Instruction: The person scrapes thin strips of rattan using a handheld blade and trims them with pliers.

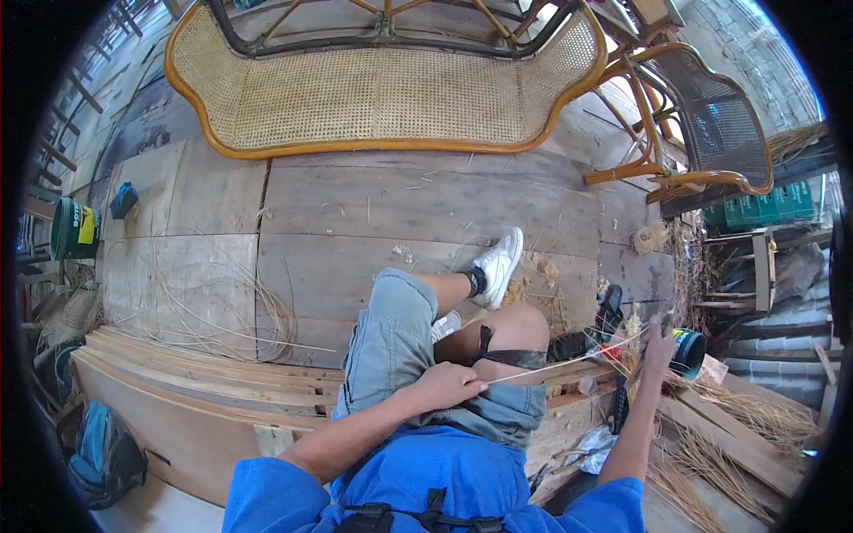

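Observation:
A thin, pale rattan strip [569, 362] stretches across my bent right knee between my two hands. My left hand [449, 387] rests over my lap, its fingers closed on one end of the strip. Out to the right, my right hand [659, 345] is blurred by motion but appears closed on the strip's other part. A dark band [515, 359] is wrapped around my right leg just under the strip. Something grey and smeared shows above my right hand; I cannot make out what it is.
A cane-woven bench [373, 98] with a wooden rim lies ahead, beside a rattan chair [724, 124]. Loose strips [267, 306] and shavings litter the board floor. A bucket [689, 351] stands by my right hand; another bucket [73, 229] and a backpack [102, 453] are left.

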Demonstrator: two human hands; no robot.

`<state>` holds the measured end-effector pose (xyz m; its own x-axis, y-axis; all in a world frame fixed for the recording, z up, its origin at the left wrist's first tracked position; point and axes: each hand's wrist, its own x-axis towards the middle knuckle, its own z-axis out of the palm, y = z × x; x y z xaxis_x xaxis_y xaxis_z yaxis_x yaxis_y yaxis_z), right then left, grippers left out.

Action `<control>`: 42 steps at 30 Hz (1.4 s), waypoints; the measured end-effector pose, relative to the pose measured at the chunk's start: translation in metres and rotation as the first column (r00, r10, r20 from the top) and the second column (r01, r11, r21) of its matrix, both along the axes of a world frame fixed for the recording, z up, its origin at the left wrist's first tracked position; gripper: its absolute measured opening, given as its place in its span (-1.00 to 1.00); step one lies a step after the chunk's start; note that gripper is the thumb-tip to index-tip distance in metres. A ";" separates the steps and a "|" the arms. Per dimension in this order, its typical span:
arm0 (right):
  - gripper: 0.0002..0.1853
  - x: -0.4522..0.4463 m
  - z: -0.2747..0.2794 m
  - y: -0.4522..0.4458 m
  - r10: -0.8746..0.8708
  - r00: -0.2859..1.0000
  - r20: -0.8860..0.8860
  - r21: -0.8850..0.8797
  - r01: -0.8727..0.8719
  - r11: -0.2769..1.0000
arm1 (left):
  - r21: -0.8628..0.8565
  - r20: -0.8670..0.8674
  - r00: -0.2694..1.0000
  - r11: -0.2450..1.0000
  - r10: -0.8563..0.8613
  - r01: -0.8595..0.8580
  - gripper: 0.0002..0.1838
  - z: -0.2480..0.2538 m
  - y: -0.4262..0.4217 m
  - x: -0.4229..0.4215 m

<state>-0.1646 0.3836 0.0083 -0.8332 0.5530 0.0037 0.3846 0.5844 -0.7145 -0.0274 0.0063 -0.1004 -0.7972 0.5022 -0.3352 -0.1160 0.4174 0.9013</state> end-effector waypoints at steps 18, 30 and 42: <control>-0.84 0.133 -0.048 -0.144 -0.071 0.938 0.340 -0.890 0.345 0.299 | 0.472 0.429 0.888 0.879 -0.166 -0.064 -0.70 0.036 0.084 -0.051; -0.78 0.098 -0.060 -0.149 -0.074 0.864 0.497 -0.801 0.490 0.345 | 0.710 0.603 0.643 0.685 -0.473 -0.161 -0.78 -0.003 0.061 -0.080; -0.76 0.083 -0.060 -0.157 -0.060 0.855 0.516 -0.760 0.489 0.428 | 0.787 0.556 0.589 0.600 -0.587 -0.144 -0.75 -0.006 0.046 -0.094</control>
<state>-0.0819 0.2262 -0.0519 -0.4426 0.2898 -0.8486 0.7397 -0.4169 -0.5282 -0.1217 0.0526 -0.1060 -0.2755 0.9514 -0.1378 -0.8452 -0.1714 0.5062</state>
